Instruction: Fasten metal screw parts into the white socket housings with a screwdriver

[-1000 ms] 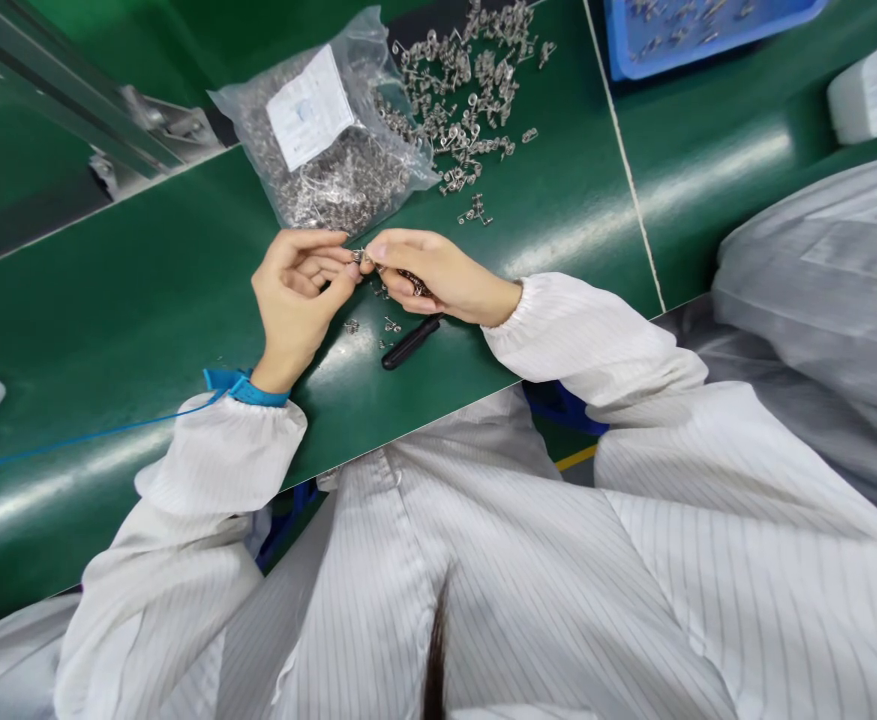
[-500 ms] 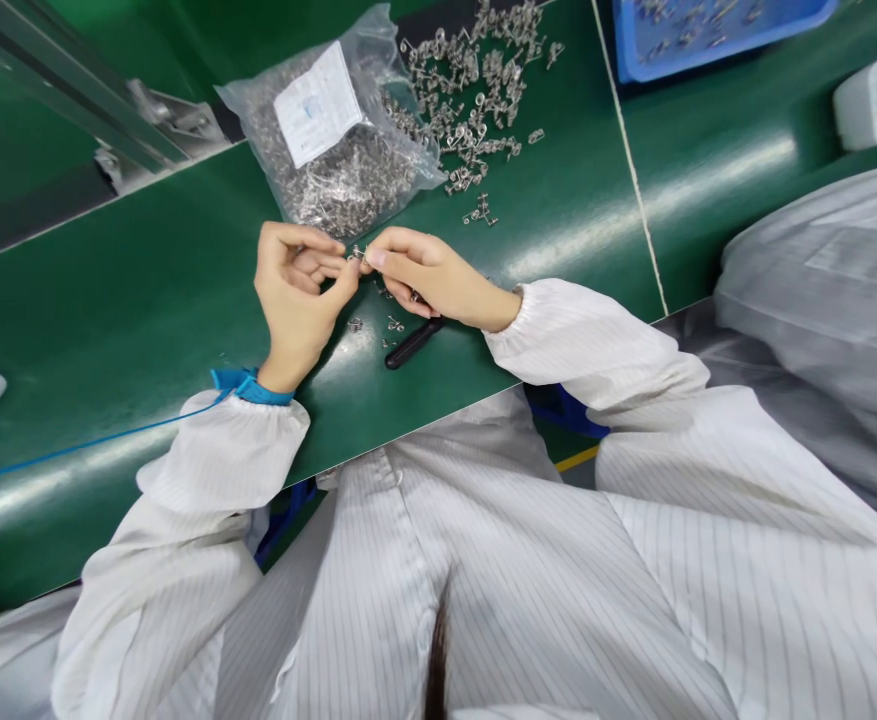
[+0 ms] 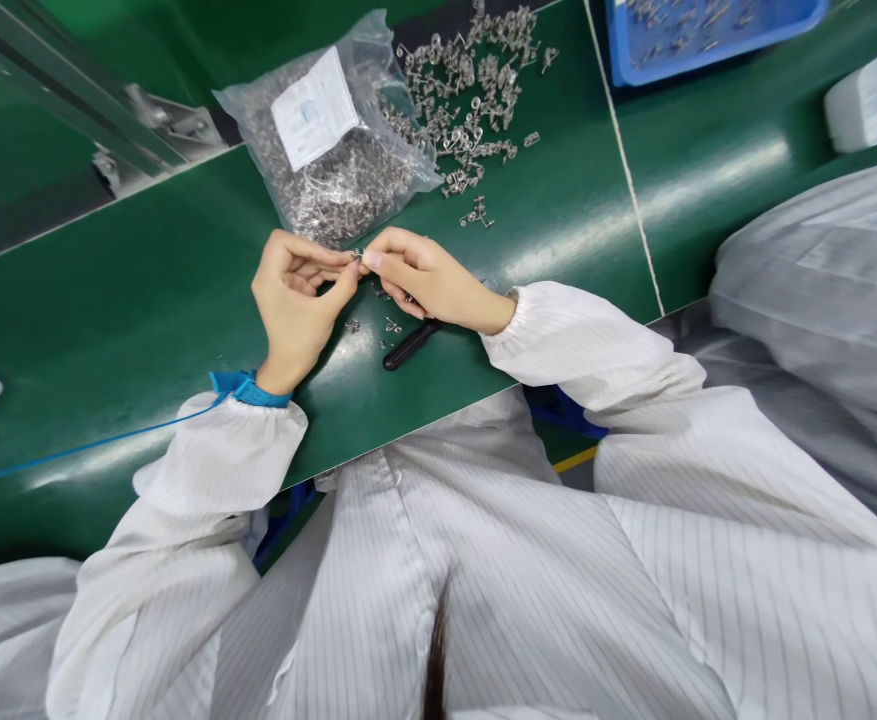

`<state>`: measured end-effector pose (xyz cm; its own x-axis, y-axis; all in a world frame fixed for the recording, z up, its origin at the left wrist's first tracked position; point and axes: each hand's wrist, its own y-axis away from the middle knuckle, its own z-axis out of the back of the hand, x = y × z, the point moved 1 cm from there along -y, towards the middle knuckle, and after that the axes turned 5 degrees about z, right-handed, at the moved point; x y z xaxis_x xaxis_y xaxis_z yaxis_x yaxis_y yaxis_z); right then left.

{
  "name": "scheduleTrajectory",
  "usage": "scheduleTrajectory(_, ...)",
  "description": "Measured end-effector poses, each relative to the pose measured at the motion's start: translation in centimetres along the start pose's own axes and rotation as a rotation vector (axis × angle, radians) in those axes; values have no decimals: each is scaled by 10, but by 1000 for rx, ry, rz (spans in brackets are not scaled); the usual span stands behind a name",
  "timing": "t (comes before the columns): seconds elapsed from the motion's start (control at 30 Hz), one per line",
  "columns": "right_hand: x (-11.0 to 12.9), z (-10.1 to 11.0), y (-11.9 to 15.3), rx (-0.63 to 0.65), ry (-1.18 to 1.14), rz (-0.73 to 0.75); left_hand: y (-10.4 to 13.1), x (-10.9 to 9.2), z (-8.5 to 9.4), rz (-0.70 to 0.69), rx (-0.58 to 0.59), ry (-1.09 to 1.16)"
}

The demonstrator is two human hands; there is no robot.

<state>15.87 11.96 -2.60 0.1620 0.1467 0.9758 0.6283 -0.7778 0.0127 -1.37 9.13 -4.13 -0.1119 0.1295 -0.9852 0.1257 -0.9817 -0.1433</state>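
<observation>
My left hand [image 3: 295,305] and my right hand [image 3: 434,280] meet at their fingertips over the green table. Between them is a small metal spring part [image 3: 358,256], pinched by both hands and partly covered by the fingers. Under my right hand lies a tool with a black handle [image 3: 408,346], its far end hidden. A few loose spring parts [image 3: 393,325] rest beside the handle. Just beyond my hands lies a clear plastic bag [image 3: 340,190] full of metal parts, with a white label [image 3: 314,108] on it.
Many spring parts [image 3: 475,100] are spread right of the bag. A blue tray [image 3: 708,62] with metal parts stands at the back right, a white container [image 3: 869,95] at the far right. A blue wrist cord [image 3: 108,440] runs left. People in pale clothing [image 3: 820,300] sit at both sides.
The fingers of my left hand have closed in more around the small part, and its upper fingers are straighter. My right hand has barely moved. The whole view has shifted slightly.
</observation>
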Motion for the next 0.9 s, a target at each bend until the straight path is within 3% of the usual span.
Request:
scheduleTrajectory(0.23,0,-1,1,2,37,8,0,-2,-2,-45,-56,-74)
scheduleTrajectory(0.47,-1,4,-2,45,-97,-41,1,-2,-3,-92,-5,-104)
scheduleTrajectory(0.73,12,7,-3,62,-264,-116,4,3,-3,-159,133,-67)
scheduleTrajectory(0.9,13,9,-3,63,-252,-112,-1,-1,0,-133,166,91)
